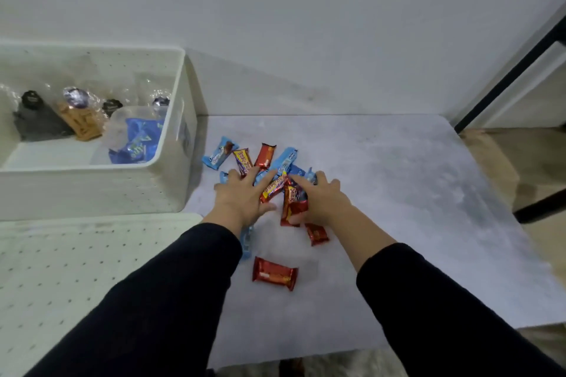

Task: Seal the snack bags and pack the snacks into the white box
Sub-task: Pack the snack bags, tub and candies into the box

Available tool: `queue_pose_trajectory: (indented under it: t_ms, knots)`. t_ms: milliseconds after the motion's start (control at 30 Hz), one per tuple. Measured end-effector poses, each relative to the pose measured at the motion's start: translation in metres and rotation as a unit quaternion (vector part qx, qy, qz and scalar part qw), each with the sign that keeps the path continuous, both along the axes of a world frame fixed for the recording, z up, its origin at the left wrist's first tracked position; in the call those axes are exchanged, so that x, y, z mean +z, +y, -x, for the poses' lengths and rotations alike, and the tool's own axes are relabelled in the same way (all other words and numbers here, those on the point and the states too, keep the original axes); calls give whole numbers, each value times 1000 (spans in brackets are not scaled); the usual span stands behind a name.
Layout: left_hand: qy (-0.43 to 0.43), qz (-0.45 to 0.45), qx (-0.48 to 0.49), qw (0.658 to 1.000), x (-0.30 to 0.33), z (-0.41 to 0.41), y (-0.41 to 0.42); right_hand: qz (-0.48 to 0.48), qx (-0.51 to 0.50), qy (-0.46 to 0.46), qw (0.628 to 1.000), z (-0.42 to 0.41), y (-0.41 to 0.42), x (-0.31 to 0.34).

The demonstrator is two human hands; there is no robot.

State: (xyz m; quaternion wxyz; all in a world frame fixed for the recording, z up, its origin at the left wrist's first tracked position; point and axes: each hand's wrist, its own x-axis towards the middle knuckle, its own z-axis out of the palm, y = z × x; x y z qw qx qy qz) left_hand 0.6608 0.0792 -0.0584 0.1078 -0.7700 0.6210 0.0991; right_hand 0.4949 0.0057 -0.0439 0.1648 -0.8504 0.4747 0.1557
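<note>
On the grey table [398, 193], the left hand [242, 196] lies flat on snacks [266, 159]; the right hand [324, 199] grips a red bar [294, 206].

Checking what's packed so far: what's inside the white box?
The white box holds bagged dark snacks, tan biscuits and a blue packet. Its near wall hides the floor's front.

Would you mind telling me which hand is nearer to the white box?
Left. The left hand lies on the snack pile just beside the white box; the right hand grips snacks farther right, beyond the left hand.
</note>
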Motion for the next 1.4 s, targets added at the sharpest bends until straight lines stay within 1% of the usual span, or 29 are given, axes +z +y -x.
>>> queue_pose_trajectory:
  t_ms: [33, 100, 200, 267, 433, 500, 600, 767, 933, 1033, 1100, 1267, 1333, 1400]
  knots:
    - [-1, 19, 1, 1000, -1, 1, -3, -2, -8, -38, 999, 2, -5, -1]
    - [25, 50, -7, 998, -5, 3, -7, 10, -25, -99, 995, 7, -10, -5]
    - [56, 86, -14, 995, -12, 5, -7, 62, -54, -165, 983, 15, -11, -15]
    - [80, 118, -7, 990, -14, 7, -7, 76, -75, -202, 974, 20, -11, -19]
    - [111, 166, 15, 980, -11, 2, -9, 24, -137, -264, 954, 25, -17, -2]
    - [115, 172, 28, 978, -2, 0, -10, 17, -145, -286, 947, 28, -21, 10]
    - [125, 187, 22, 974, 22, -3, -13, 15, -145, -314, 938, 28, -25, 36]
    - [118, 268, 16, 956, 80, -15, -18, 21, -109, -386, 916, 12, -27, 93]
    - [106, 375, 13, 921, 147, -44, 4, 15, -36, -452, 891, -35, -16, 149]
    - [106, 429, 37, 896, 176, -74, 34, 7, 8, -479, 878, -74, 0, 174]
    - [108, 448, 62, 885, 190, -98, 57, -3, 31, -491, 870, -101, 16, 186]
    - [130, 476, 116, 862, 205, -172, 116, -32, 68, -504, 860, -183, 63, 204]
    - [148, 464, 140, 862, 206, -202, 136, -41, 81, -498, 862, -219, 81, 205]
    - [164, 440, 156, 869, 202, -235, 151, -44, 89, -480, 872, -255, 97, 202]
